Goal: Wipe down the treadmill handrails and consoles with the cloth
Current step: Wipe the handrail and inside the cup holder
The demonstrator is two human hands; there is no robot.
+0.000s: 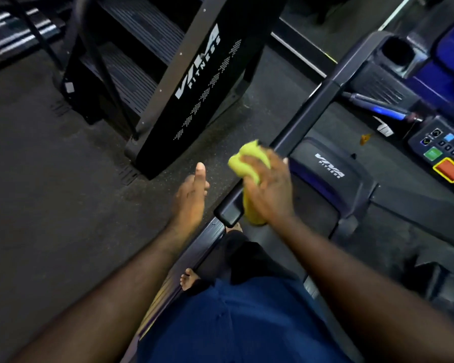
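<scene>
gripping cloth [247, 158], right hand [270, 191] (handrail [309, 111], seemingly)

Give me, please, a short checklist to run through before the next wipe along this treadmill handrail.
1. Cloth firmly held: ok, the right hand grips it.
2. Cloth on the handrail: ok, it is draped over the rail close to its near end.
3. Left hand out of the wiping path: ok, it is open, holds nothing and is off to the side of the rail.
4. Rail ahead free of objects: ok, it looks bare up to the console.
5. Cloth damp enough: cannot tell.
6. Console already wiped: cannot tell.
</scene>
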